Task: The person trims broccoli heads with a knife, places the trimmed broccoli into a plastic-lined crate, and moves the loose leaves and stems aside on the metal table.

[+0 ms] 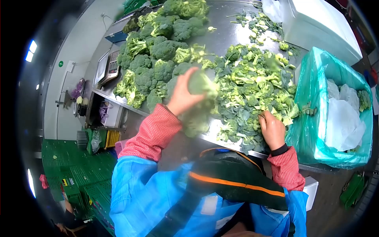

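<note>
Grip of the left hand [183,93]: thumb and fingers spread around a broccoli head [200,83] and closed on its sides, the crown towards the palm and the pale cut stalk pointing right. The held head lies between the two piles on the metal counter [223,25], slightly blurred. Grip of the right hand [273,129]: fingers curled downward at the near right part of the floret pile [252,85], touching it; whether a piece is pinched between them cannot be told. The broccoli pile [152,73], made up of whole heads, occupies the left side of the counter and extends to the far edge of the view. Loose trimmings [260,29] are scattered beyond the florets. At right stands a container with a green plastic liner [304,118], holding a translucent bag [342,122] and some broccoli; a white box [321,29] is beyond it. At far left, a scale [113,65] sits beside the broccoli pile; green crates [65,158] are at near left.
</note>
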`<state>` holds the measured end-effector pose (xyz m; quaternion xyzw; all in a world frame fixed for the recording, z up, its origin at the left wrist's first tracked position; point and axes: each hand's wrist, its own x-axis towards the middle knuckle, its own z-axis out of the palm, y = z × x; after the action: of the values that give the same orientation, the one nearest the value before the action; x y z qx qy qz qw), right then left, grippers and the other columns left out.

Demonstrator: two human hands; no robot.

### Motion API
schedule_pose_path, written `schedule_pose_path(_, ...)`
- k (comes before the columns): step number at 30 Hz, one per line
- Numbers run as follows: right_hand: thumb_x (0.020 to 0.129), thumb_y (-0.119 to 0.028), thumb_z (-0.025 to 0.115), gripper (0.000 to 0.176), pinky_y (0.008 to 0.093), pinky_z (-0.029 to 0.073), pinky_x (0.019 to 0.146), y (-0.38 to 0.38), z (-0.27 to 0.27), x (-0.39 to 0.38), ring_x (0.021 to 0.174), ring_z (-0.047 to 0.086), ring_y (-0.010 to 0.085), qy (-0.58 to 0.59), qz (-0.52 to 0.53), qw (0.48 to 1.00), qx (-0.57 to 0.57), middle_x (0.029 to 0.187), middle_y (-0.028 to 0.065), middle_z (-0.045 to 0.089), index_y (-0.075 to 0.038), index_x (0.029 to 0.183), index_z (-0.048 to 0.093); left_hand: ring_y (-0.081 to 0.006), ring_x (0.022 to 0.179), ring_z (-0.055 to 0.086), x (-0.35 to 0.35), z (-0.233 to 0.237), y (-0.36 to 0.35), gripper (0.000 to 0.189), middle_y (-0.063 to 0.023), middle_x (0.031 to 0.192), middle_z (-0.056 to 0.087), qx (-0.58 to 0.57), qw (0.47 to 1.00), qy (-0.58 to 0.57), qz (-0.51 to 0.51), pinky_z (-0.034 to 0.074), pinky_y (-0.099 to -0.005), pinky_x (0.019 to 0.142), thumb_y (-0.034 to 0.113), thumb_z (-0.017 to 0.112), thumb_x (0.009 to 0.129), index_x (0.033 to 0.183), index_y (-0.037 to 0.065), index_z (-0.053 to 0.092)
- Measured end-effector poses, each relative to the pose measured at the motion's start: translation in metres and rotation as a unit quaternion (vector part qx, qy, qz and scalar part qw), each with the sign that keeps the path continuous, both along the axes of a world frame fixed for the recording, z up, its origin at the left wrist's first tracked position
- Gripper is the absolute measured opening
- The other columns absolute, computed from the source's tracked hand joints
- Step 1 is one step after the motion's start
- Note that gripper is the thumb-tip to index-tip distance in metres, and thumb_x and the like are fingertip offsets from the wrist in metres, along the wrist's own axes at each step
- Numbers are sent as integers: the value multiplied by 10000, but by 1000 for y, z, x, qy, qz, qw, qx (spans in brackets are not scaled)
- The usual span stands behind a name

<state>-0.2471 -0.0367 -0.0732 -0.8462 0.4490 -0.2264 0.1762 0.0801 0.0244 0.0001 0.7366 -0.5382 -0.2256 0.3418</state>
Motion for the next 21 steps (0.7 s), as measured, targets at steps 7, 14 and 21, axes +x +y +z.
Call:
schedule_pose_path(7, 865, -199, 609, 105, 429, 506, 509, 23, -17, 5, 607, 642, 315, -50, 31, 998, 1, 764, 120, 654, -94, 863, 615, -468, 1215, 482, 90, -5, -42, 982, -267, 1436, 379, 62, 888, -446, 97, 492, -529, 915, 452, 836, 678, 1500, 310, 316)
schedule_pose_path(14, 894, -262, 614, 163, 441, 506, 523, 42, -11, -37, 592, 643, 317, -50, 26, 998, 1, 706, 92, 632, -107, 876, 569, -389, 1336, 388, 91, -41, -108, 651, -158, 1440, 471, 157, 884, -440, -4, 377, -505, 1068, 538, 676, 830, 1363, 183, 557)
schedule_pose_path(21, 917, -319, 569, 177, 465, 512, 562, 59, -16, -87, 697, 647, 347, -89, 61, 992, 66, 799, 115, 646, -157, 985, 588, -323, 1138, 568, -166, 48, -198, 447, -137, 1216, 613, -229, 895, -226, -310, 447, -394, 987, 127, 749, 809, 1236, 82, 624)
